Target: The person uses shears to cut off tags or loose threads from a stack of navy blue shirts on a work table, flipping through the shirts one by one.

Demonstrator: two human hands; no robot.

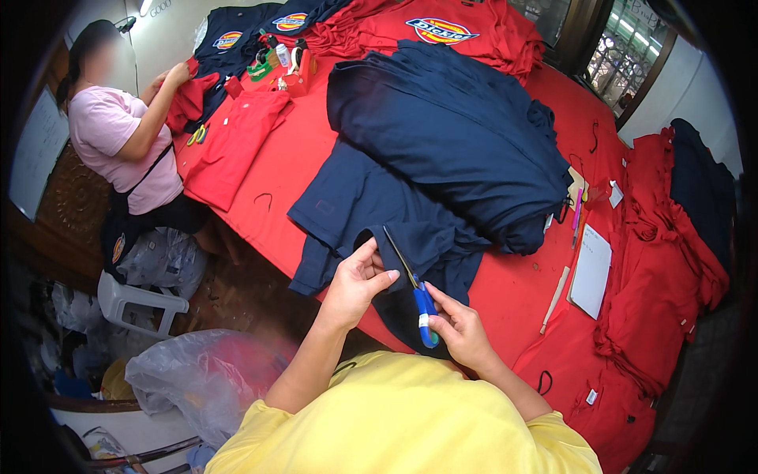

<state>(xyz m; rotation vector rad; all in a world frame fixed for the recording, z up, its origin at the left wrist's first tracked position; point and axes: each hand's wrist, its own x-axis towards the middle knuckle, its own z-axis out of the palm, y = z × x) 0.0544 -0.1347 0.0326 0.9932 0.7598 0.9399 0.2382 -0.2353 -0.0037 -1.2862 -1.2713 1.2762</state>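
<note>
My right hand (460, 330) is closed round the blue handles of a pair of scissors (425, 308), whose dark blades point up and left. The blades lie against the edge of a navy garment (371, 186) spread at the near side of the table. My left hand (357, 283) pinches that garment's edge between thumb and fingers, just left of the blades. Part of the cloth hangs down over the table's edge between my hands. Behind it rises a thick heap of navy garments (458, 134).
Red cloth covers the table (268, 197). At right lie a notepad (591, 271), a pink pen (577, 207) and piled red garments (655, 261). Across at left a person in a pink shirt (118, 134) handles red cloth. Below stand a white stool (142, 304) and a clear plastic bag (197, 379).
</note>
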